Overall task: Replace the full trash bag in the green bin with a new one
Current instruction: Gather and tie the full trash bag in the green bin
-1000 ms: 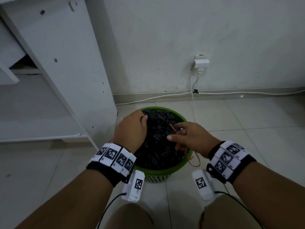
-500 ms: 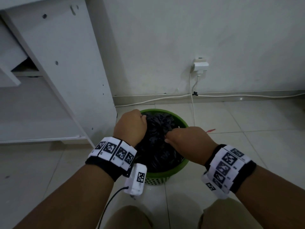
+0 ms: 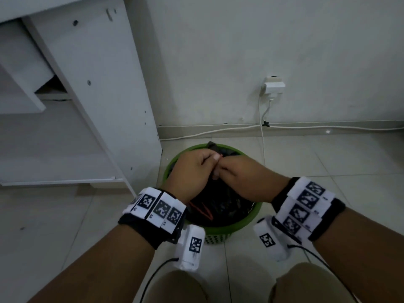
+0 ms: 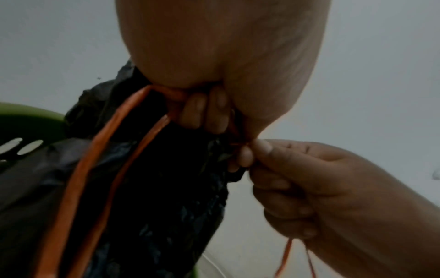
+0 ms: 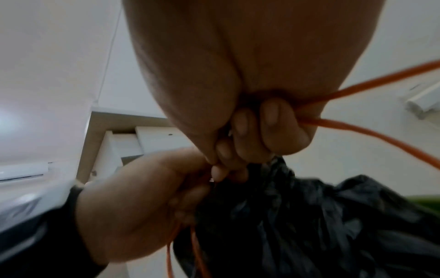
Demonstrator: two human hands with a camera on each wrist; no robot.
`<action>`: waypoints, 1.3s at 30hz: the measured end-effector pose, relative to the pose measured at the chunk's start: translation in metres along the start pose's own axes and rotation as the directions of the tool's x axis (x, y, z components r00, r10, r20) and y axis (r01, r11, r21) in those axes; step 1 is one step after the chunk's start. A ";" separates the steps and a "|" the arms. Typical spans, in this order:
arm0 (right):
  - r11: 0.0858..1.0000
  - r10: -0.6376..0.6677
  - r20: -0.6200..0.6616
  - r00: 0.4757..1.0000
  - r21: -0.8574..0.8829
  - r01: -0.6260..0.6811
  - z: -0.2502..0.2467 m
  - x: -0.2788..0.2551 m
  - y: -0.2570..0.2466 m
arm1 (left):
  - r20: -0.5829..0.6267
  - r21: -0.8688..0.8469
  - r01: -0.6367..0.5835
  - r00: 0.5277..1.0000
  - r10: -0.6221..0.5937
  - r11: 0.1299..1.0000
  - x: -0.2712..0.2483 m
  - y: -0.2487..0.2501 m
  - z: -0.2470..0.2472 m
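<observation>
Nearest the viewer, two bare forearms with marker-covered wristbands reached forward over a green bin [image 3: 237, 224] that stood on the pale tiled floor [image 3: 328, 162]. Inside the bin sat a black trash bag [image 3: 220, 202], its top gathered into a bunch above the bin's rim. The left hand [image 3: 190, 171] was curled into a fist over the bin, gripping the gathered neck of the bag together with a loop of the orange drawstring [image 4: 95, 169], which hung down across the bag toward the bin's near side. The right hand [image 3: 242, 173] touched the left above the middle of the bin; its thumb and forefinger pinched the drawstring at the bag's neck, while more orange strands ran out from under its curled fingers. The bag looked thin, soft and crinkly, likely to slip and tear if pulled by the film alone, and probably weighty since it filled the bin; the bunched neck or the drawstring loops seemed the safest places to take hold. Left of the bin stood a white cabinet [image 3: 98, 84] with small holes in its side panel. Behind the bin, a white cable [image 3: 218, 130] ran along the skirting, and a white plug [image 3: 274, 85] sat in a socket on the plain white wall above and right of the bin.
</observation>
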State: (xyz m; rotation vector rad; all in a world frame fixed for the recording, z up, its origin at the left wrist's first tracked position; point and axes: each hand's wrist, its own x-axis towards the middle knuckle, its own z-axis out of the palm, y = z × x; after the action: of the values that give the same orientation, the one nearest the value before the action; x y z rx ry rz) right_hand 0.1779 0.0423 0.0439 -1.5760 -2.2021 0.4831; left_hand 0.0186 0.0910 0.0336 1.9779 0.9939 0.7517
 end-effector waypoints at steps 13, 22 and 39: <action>0.804 0.293 -0.131 0.947 0.571 -0.169 -0.010 0.001 0.004 | 0.110 0.071 -0.171 0.981 0.163 0.983 -0.004 -0.002 -0.004; 0.914 0.285 -0.173 0.943 0.346 -0.213 -0.002 0.013 0.013 | -0.092 0.110 -0.193 0.975 0.203 0.975 -0.010 -0.014 0.006; 0.951 0.307 -0.107 0.946 0.063 -0.302 -0.018 0.024 0.012 | -0.129 0.184 -0.045 0.989 0.070 0.982 -0.007 -0.004 0.006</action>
State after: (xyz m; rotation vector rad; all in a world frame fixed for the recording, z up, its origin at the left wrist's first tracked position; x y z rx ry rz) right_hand 0.1895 0.0700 0.0567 -1.8799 -1.8568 0.5120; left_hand 0.0185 0.0841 0.0263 2.1416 1.1226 0.8638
